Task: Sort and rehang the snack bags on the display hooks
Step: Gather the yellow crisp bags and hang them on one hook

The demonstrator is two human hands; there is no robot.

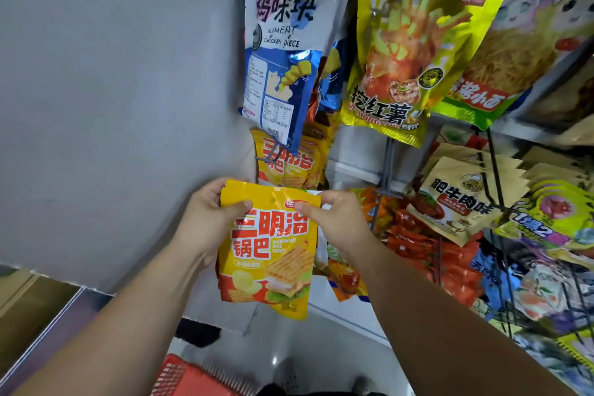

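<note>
Fingers (246,204) of the left hand (205,215) and right hand (337,219) pinch the top corners of the yellow snack bag (270,254), held at six o'clock below the matching hung bags (289,164). Advice: keep the header taut and level its punched hole with the hook (268,157). Print reads "SANDWICH RICE CRUST"; the bag above (279,26), "WHEAT CHICKEN PIECE".

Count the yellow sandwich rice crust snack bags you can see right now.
2 clearly: one yellow sandwich rice crust bag held at its top corners by the left hand and right hand; one hanging bag on the hook directly above. More likely stacked behind that one, hidden.
</note>
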